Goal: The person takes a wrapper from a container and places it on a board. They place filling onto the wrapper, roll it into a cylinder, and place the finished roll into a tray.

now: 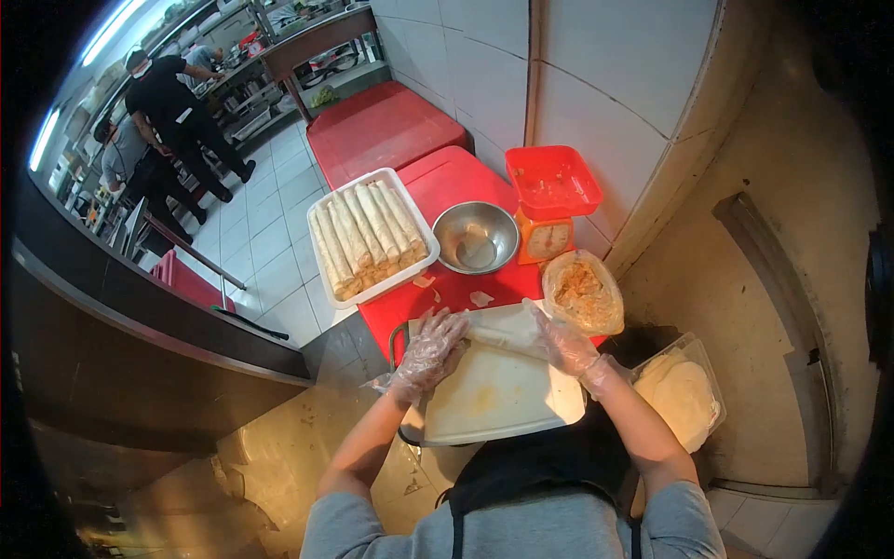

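Observation:
On a white cutting board (pixel 489 396) lies a pale rolled wrapper (pixel 505 334), stretched crosswise near the far edge. My left hand (pixel 434 349), in a clear plastic glove, rests at the roll's left end with its fingers extended. At the right end is my right hand (pixel 564 345), also gloved, its fingers stretched along the roll. Beyond the board, a white tray (pixel 431 244) holds several long pale rolls (pixel 358 228). A steel bowl (pixel 476 238) stands beside it. A plastic bag of orange-brown filling (pixel 584 291) sits to the right of the board.
An orange scale (pixel 545 239) with a red pan (pixel 555 182) stands behind the bag. Round pale wrappers (pixel 678 396) fill a clear container at the lower right. Red lids (pixel 382 130) reach back along the tiled wall. Two people (pixel 177 102) stand in the kitchen, far left.

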A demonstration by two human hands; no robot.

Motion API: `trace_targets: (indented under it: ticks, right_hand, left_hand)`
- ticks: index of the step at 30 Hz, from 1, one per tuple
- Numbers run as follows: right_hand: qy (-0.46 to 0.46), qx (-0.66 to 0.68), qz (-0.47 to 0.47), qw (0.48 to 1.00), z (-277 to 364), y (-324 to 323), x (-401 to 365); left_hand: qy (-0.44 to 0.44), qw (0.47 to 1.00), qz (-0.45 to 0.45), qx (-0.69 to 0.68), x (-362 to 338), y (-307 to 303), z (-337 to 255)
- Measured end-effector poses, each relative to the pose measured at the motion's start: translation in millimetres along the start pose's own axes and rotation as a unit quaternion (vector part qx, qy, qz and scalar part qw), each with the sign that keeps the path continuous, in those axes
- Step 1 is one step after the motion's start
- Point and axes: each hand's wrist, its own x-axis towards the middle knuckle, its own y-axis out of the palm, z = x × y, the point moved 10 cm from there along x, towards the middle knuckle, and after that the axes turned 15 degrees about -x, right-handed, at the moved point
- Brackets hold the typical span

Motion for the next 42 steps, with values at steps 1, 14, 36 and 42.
trace_targets:
  ticks: [1,14,36,42]
  right_hand:
    - [0.022,-0.016,0.021,0.999,3,-6,4]
    - [-0.203,-0.114,-0.001,0.972,120,55,-5]
    - [0.032,0.627,-0.031,0.778,51,-132,-51]
    - [-0.049,0.25,-0.296,0.921,59,-168,-89]
  left_hand:
    - [-0.001,1.0,-0.004,-0.001,2,0,0]
    - [-0.04,0.995,0.052,0.076,8,16,8]
    - [-0.11,0.837,-0.179,-0.505,92,-10,-87]
    - [-0.164,0.778,-0.186,-0.578,106,-43,-138]
